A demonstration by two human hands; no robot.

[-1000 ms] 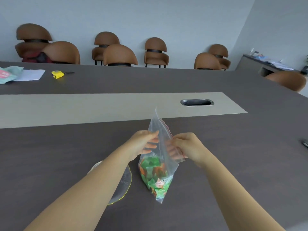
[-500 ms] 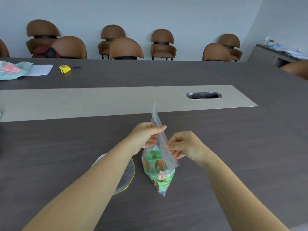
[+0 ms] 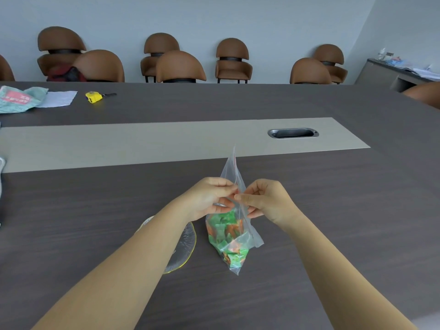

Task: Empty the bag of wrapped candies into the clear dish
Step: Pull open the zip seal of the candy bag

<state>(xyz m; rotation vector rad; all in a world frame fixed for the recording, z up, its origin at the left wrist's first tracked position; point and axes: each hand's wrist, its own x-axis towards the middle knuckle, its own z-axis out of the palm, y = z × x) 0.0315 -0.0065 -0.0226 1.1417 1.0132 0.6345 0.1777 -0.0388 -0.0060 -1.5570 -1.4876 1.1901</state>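
Both hands are pinched on the top edge of the clear zip bag (image 3: 234, 225). The left hand (image 3: 209, 198) has thumb and fingers closed on the plastic from the bag's left side, the right hand (image 3: 266, 201) does the same from the bag's right side, with its thumb pointing in toward the seal and the other fingers curled under. Fingertips of the 2 hands nearly meet at the red zip strip. Can't tell whether the seal is parted at all.

The bag stands tilted, its lower corner touching the dark table (image 3: 333, 234), top corner sticking up above the hands. The wrapped candies (image 3: 226, 232), green and orange, sit bunched in the bag's lower half.

Both forearms come in from the near edge and converge on the bag, wrists slightly raised off the table.

The clear dish (image 3: 185, 251) lies just left of the bag, partly hidden under the left forearm, yellowish rim showing. Nothing visible in the part that shows.

Far left of the bag, across the table, there's a yellow tape measure (image 3: 94, 96).
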